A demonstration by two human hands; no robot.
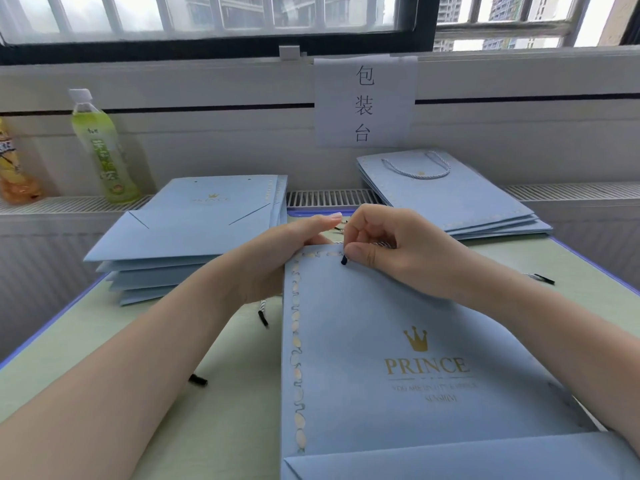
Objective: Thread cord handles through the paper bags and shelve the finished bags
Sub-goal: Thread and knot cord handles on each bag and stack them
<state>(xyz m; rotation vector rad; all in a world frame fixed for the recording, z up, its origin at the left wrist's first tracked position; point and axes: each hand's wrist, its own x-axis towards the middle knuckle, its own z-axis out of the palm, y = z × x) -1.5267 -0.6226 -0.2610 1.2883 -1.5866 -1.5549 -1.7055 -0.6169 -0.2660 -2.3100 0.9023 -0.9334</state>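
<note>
Head view, single frame. Landmark: the blue paper bag (398, 341) lying flat at centre-right on the pale green table (221, 427), gold crown and "PRINCE" print facing up, its mouth edge pointing away from the person.

At the far edge of that bag, the right hand (391, 251) pinches a twisted white cord (372, 244) between thumb and curled fingers; narrow grip. The cord's black tip (344, 260) sits on the bag face just under the thumb, at or in a hole; which one cannot be told. The left hand (277, 258) lies at the bag's far-left corner, fingers straight and relaxed, pointing away along the mouth edge. Whether it is under the top panel is unclear.

Just left of the bag, another cord end with a black tip (263, 318) hangs below the left wrist. A further black tip (198, 380) lies on the table, further left and nearer the person. One more (544, 278) lies right of the bag, beyond the right forearm.

Beyond-left of the bag: a stack of flat bags without handles (194, 230). Beyond-right: a stack of bags with a cord handle on top (446, 195).

Room: the table has a blue rim. Behind it runs a white ledge with a vent grille (329, 198). On the wall above hangs a paper sign (365, 102) with three printed characters. Far left on the ledge stand a green drink bottle (100, 147) and an orange bottle (15, 164). Barred windows (225, 12) run across the top.
</note>
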